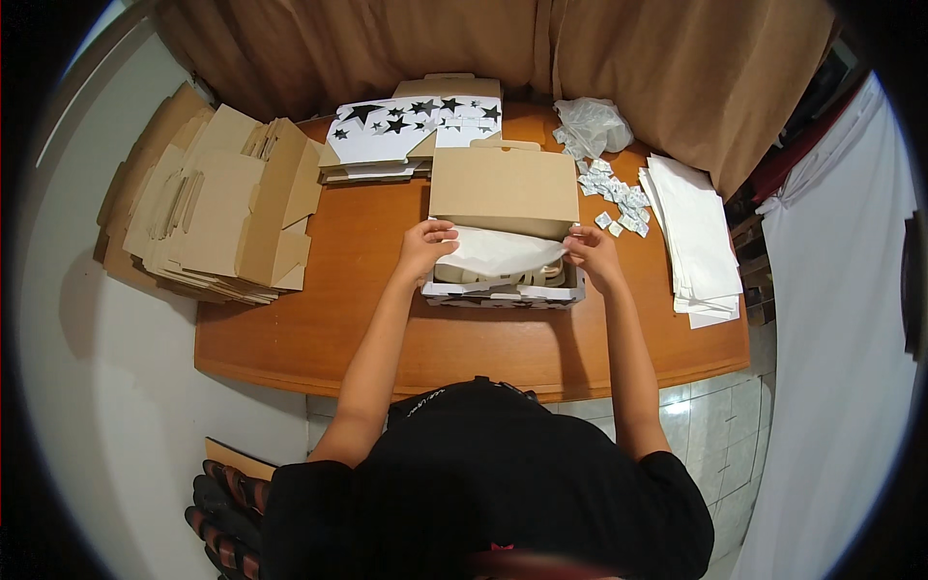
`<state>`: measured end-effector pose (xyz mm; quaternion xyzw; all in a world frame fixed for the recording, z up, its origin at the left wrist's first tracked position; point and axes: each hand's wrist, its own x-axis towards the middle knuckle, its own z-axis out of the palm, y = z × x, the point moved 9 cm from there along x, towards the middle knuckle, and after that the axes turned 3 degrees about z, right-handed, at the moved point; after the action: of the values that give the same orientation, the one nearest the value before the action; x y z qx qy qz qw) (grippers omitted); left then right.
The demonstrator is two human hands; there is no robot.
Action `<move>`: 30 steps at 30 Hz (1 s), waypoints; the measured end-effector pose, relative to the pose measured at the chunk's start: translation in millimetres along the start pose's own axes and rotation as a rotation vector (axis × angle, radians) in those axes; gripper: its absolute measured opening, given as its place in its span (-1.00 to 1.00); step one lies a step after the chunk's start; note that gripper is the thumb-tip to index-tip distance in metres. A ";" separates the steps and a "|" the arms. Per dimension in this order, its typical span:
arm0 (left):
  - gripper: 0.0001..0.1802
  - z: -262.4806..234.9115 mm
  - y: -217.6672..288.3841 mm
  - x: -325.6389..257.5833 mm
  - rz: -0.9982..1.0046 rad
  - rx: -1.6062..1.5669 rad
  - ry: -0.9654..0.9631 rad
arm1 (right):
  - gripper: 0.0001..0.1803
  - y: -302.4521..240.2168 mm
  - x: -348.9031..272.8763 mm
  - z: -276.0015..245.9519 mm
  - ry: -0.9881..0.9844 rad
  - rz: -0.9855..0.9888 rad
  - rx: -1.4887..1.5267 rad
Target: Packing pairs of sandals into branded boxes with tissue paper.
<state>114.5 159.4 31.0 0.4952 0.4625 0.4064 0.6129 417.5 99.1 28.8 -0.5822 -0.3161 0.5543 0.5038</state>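
An open shoebox (pixel 503 302) stands on the wooden table in front of me, its front printed with dark stars on white. The plain brown lid (pixel 503 184) is raised at the back. Beige footwear (pixel 541 277), perhaps sandals, lies inside, partly covered by a white tissue paper sheet (pixel 498 251). My left hand (pixel 426 249) pinches the sheet's left edge at the box's left side. At the opposite side, my right hand (pixel 593 256) has its fingers closed on the right edge of the paper. The far part of the box's inside is hidden under the sheet.
Folded brown cardboard boxes (pixel 217 208) are stacked at the left by the wall. Star-printed boxes (pixel 387 130) lie at the back. To the right are small white sachets (pixel 619 198), a clear plastic bag (pixel 592 126) and a white paper stack (pixel 691 232). Dark sandals (pixel 227 512) sit low at left.
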 end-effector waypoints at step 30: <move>-0.43 -11.3 15.0 8.9 0.269 0.126 0.104 | -0.44 -20.1 -10.9 4.5 0.258 -0.315 -0.434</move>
<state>105.1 173.2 43.3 0.5683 0.4478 0.4800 0.4960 415.0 95.9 51.7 -0.6858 -0.4471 0.3101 0.4833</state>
